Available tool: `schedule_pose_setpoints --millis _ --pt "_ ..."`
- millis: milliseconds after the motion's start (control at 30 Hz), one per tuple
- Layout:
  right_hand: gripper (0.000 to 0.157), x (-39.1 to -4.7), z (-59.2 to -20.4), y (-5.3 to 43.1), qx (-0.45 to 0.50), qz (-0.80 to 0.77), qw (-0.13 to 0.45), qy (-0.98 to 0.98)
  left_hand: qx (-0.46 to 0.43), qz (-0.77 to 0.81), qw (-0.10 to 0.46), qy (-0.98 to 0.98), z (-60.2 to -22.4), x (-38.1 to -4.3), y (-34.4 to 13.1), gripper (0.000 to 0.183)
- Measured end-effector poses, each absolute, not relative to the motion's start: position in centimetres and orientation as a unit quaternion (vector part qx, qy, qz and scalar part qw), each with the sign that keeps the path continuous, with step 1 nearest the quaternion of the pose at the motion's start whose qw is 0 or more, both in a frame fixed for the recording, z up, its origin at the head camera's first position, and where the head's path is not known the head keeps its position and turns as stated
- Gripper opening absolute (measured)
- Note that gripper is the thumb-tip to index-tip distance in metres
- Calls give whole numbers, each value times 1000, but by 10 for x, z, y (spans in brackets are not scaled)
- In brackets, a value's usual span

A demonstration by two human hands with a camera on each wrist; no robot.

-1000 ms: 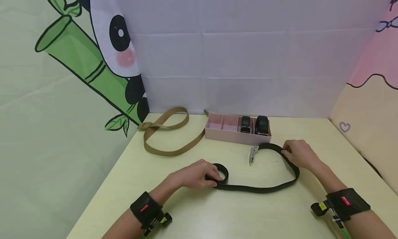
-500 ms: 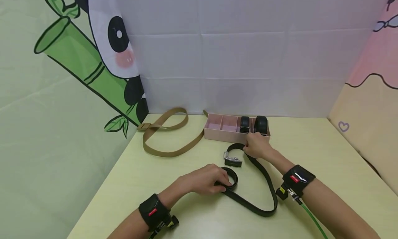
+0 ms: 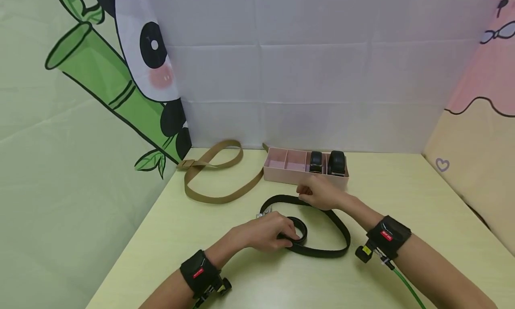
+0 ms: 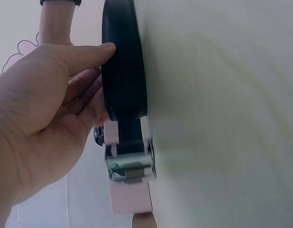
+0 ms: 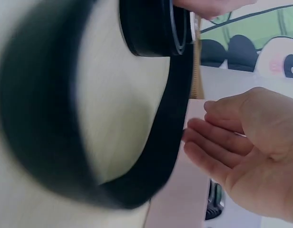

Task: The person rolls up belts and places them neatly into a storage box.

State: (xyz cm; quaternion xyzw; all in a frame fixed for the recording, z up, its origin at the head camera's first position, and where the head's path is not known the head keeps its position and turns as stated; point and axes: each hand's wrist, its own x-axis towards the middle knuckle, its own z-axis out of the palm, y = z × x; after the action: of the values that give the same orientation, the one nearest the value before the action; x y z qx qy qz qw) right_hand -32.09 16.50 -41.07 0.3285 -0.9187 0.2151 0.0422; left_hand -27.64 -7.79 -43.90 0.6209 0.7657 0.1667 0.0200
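Note:
A black belt [image 3: 335, 228] stands on its edge on the table in a wide loop, its tail end wound into a small coil [image 3: 301, 230]. My left hand [image 3: 267, 230] pinches that coil between thumb and fingers; in the left wrist view the thumb presses on the black strap [image 4: 123, 71]. The silver buckle [image 4: 131, 164] is at the other end, partly hidden behind my left hand in the head view. My right hand [image 3: 322, 192] is at the far side of the loop, its relaxed fingers [image 5: 215, 142] beside the strap and holding nothing.
Behind the belt stands a pink divided box [image 3: 281, 175] with two rolled black belts [image 3: 336, 162] in its right compartments. A tan webbing belt [image 3: 223, 198] lies loosely looped at the back left. Printed cloth [image 3: 306, 76] hangs behind the pale table [image 3: 402, 179].
My right hand has moved left from the belt's right side and has let go of the strap. The buckle end has swung left behind my left hand, which still pinches the coil.

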Motion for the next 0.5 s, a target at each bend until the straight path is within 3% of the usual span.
schedule_pose_setpoints --millis 167,300,500 --pt "15 -291 -402 191 304 175 70 -934 625 172 14 761 -441 -277 -76 23" --pt "15 -264 -401 213 228 130 74 -962 625 171 4 762 -442 -278 -75 23" --pt "36 -230 -412 232 126 111 31 -985 622 157 -17 767 -442 -277 -73 20"
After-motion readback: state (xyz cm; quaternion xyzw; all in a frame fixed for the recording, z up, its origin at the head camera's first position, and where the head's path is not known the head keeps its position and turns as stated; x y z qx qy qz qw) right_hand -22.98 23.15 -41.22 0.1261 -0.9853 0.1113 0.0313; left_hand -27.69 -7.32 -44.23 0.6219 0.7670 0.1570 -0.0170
